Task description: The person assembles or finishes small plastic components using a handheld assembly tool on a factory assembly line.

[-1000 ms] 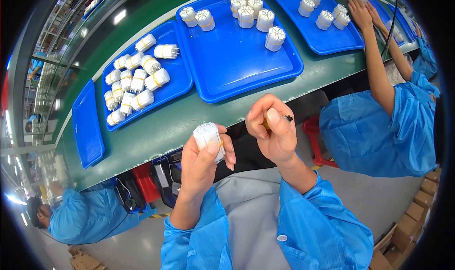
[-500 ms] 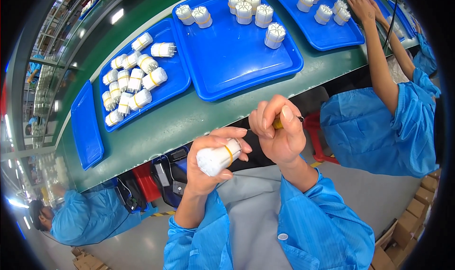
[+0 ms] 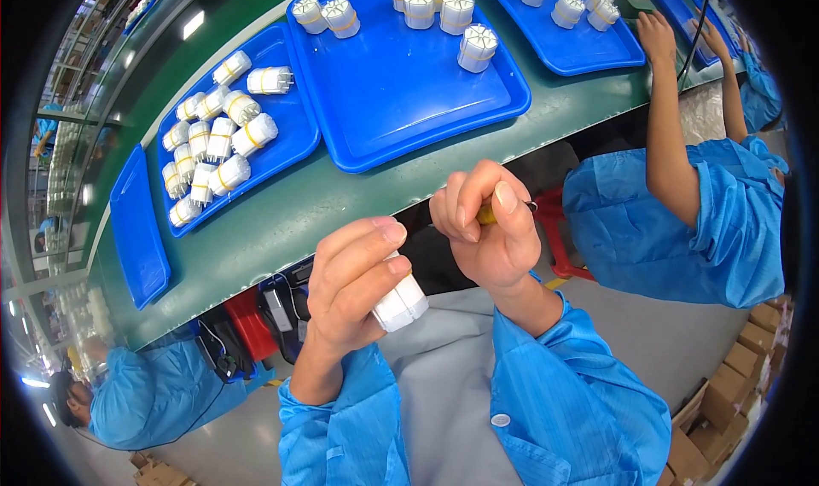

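My left hand (image 3: 345,285) is closed around a white cylindrical bundle (image 3: 401,305) of block-like segments, its segmented end toward me; my fingers cover its upper part. In my right hand (image 3: 499,234), thumb and fingers pinch a small tool with a yellow handle (image 3: 487,215) and a dark end. The tool's kind and working tip cannot be made out. Both hands hover in front of the bench edge, apart but close together. Beyond them, a large blue tray (image 3: 384,119) carries upright white bundles (image 3: 477,49) with yellow bands.
Left of it, another blue tray (image 3: 286,136) holds many banded bundles lying down (image 3: 229,175). A narrow-looking blue tray (image 3: 141,238) is farther left. At right, a co-worker's hand (image 3: 657,38) is near a third bundle tray (image 3: 589,62). Another person (image 3: 153,392) sits lower left. Cartons (image 3: 734,375) stand lower right.
My left hand has turned the white bundle, so its segmented end now faces me and my fingers hide the band. My right hand keeps its pinch. The view has shifted slightly.
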A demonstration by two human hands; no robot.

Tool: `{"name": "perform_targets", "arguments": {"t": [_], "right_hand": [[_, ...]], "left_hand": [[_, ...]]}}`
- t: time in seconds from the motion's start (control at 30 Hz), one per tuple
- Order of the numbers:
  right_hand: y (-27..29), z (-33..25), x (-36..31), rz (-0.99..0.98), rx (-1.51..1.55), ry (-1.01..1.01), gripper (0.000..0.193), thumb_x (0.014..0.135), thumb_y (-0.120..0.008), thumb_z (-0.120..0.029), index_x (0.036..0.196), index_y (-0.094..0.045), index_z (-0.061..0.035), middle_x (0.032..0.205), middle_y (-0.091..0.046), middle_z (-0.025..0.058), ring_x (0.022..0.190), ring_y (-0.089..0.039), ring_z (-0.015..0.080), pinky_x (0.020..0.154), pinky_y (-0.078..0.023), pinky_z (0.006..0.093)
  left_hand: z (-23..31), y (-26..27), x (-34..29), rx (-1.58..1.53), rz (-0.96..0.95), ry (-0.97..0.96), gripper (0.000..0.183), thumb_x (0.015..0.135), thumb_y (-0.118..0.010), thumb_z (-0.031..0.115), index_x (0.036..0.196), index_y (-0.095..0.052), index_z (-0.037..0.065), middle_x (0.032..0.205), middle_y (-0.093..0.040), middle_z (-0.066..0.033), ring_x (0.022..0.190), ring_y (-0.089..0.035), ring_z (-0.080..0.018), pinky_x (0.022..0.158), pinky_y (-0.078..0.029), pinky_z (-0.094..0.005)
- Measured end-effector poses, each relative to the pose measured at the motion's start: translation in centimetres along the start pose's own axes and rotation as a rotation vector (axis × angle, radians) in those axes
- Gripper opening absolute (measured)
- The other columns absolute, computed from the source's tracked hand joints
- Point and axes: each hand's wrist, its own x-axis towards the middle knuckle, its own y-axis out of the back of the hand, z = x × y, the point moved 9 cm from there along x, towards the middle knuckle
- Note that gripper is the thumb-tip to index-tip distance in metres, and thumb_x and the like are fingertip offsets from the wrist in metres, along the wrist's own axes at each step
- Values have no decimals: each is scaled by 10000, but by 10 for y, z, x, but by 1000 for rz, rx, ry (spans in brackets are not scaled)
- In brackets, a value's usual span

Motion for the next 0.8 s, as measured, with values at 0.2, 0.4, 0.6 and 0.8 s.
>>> {"name": "perform_targets", "arguments": {"t": [0.2, 0.4, 0.6, 0.8], "right_hand": [[0, 2, -1, -4, -7, -3, 368, 975, -485, -313, 762, -510, -15, 580, -375, -3, 525, -291, 67, 488, -221, 253], [0, 3, -1, -24, -8, 7, 369, 981, -479, -310, 765, -509, -12, 580, -381, 2, 524, -295, 69, 487, -225, 255], [-1, 4, 1, -18, -15, 6, 370, 981, -478, -310, 767, -507, -10, 580, -382, 7, 522, -294, 71, 486, -224, 256], [0, 5, 1, -11, -11, -6, 360, 977, -480, -299, 766, -506, -9, 580, -380, 8, 521, -294, 71, 482, -219, 258]], "left_hand": [[5, 5, 2, 187, 42, -114, 442, 624, -762, -7, 1035, -613, 58, 1077, -624, -116, 948, -618, -304, 760, -557, -353], [-2, 9, 3, 298, -4, -15, 476, 559, -733, -51, 1007, -681, 100, 975, -586, -72, 900, -569, -251, 716, -510, -331], [-13, 13, 1, 344, -29, 109, 585, 506, -705, -69, 1067, -700, 97, 924, -563, -75, 847, -540, -251, 707, -438, -344], [-20, 16, -2, 358, -13, 199, 636, 488, -728, -50, 1107, -692, 87, 918, -559, -77, 820, -525, -248, 676, -440, -342]]}}
